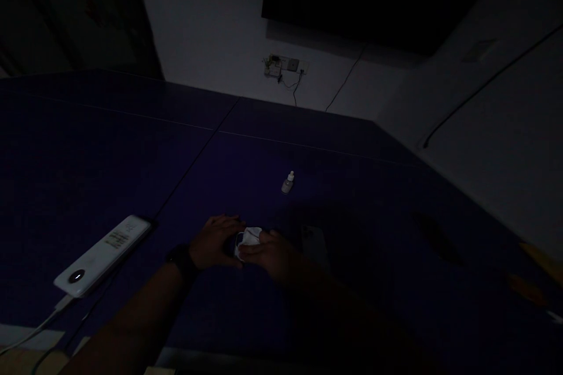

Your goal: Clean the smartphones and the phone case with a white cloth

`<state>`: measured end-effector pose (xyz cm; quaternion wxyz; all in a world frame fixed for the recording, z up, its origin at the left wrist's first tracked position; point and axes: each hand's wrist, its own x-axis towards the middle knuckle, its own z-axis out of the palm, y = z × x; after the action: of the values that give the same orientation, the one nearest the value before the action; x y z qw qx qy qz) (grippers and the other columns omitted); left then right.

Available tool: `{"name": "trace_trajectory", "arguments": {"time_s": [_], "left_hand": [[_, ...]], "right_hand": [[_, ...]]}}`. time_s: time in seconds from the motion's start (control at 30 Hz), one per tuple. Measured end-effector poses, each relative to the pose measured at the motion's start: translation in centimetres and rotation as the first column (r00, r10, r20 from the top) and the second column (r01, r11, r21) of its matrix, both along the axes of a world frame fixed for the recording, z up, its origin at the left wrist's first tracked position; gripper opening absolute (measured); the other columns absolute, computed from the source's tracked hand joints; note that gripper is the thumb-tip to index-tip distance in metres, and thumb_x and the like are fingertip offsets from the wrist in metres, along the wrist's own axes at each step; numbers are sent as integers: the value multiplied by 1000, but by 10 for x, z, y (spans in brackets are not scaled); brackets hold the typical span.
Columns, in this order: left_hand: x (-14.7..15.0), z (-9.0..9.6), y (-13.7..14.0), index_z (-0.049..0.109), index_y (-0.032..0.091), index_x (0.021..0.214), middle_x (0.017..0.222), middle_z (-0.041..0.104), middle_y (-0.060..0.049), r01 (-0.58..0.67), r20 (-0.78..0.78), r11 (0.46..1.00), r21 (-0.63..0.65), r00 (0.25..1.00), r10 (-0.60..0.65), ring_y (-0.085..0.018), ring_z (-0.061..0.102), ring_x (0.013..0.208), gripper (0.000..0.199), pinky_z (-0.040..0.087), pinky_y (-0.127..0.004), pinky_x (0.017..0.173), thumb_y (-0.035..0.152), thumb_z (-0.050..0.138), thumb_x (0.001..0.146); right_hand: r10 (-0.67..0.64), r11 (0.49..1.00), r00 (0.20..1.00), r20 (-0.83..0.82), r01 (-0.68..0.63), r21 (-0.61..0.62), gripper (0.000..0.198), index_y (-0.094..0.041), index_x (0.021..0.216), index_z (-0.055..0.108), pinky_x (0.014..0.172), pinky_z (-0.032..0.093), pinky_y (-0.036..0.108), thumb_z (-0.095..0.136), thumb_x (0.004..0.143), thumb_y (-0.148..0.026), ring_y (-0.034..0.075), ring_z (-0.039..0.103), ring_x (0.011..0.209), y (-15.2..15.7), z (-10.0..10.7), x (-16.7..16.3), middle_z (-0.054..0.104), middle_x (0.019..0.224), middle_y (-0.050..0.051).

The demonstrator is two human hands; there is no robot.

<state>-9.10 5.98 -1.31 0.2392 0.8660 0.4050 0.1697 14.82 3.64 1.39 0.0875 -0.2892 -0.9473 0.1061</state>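
A white cloth (252, 235) lies bunched over a small dark object with a thin pale rim (238, 239), on the dark blue tabletop (220, 304). My right hand (272, 255) presses the cloth down, its fingers closed on it. On the other side, my left hand (214, 243), with a dark watch at the wrist, curves its fingers and thumb around the rimmed object's left edge. The cloth hides most of that object, so its kind cannot be made out. Beyond the hands stands a small clear bottle with a white cap (288, 183).
A long white power bank (103, 255) with a cable lies to the left. Beside my right forearm is a phone (314, 244), camera side up. A socket panel (285, 65) with wires and a large dark screen (373, 0) are on the wall. The room is very dark.
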Motion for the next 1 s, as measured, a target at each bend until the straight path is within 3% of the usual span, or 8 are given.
{"name": "trace_trajectory", "arguments": {"time_s": [0.1,0.17,0.27,0.47,0.6,0.77,0.9,1.0], "left_hand": [[-3,3,-2,54,32,135,141,61,-8,10,53,1000,-5,999,-9,-37,48,136,85,20,-57,117,65,86,63],[-4,4,-4,51,30,136,136,62,-8,-2,100,1000,-10,995,3,-35,53,131,83,24,-55,116,57,87,65],[-4,2,-10,47,27,136,129,63,-9,-54,154,998,-21,986,57,-33,57,122,81,36,-51,110,48,86,69],[2,-3,-29,45,24,129,133,56,-13,-92,205,993,-71,973,105,-35,58,118,79,48,-47,98,50,88,68],[7,-6,-43,47,25,120,114,63,-7,-30,222,990,-135,973,60,-29,66,96,75,53,-39,78,60,86,67],[13,-4,-44,25,29,144,99,59,0,103,353,960,-258,936,-6,-20,65,80,112,54,-32,69,65,89,59],[15,6,-31,20,34,155,113,54,-6,213,400,935,-283,913,-87,-21,62,90,125,58,-40,82,59,93,56],[17,11,-21,18,40,157,151,25,-15,212,343,941,-262,932,-115,-33,57,115,134,59,-48,90,62,94,48]], "right_hand": [[40,999,996,-74,-41,-22,39,-23,120,71,88,51,36,46,94,-7,20,66,104,-3,-4,31,72,127,5],[-61,998,977,-206,56,-31,43,-20,119,70,100,48,43,41,91,-4,21,64,114,-8,-7,56,72,124,8],[-258,966,901,-348,240,-94,49,-25,126,65,101,50,47,42,88,-6,22,64,116,-19,-12,78,71,123,8],[-282,959,909,-307,274,-69,57,-24,134,57,101,53,48,49,81,-3,26,61,119,-31,-26,51,65,124,12],[-269,963,934,-234,258,-77,55,-19,129,60,102,53,46,53,78,1,27,61,116,-30,-28,34,65,120,13],[-265,964,939,-218,259,-54,38,-21,122,62,102,51,48,64,86,-10,29,59,118,-27,-24,33,64,122,12],[-248,968,948,-197,250,-15,27,-21,112,67,107,46,49,69,86,-13,30,54,126,-22,-19,29,62,127,12],[-245,969,958,-152,246,-15,21,-20,107,68,105,48,44,65,88,-11,27,59,117,-17,-13,20,66,117,10]]}}
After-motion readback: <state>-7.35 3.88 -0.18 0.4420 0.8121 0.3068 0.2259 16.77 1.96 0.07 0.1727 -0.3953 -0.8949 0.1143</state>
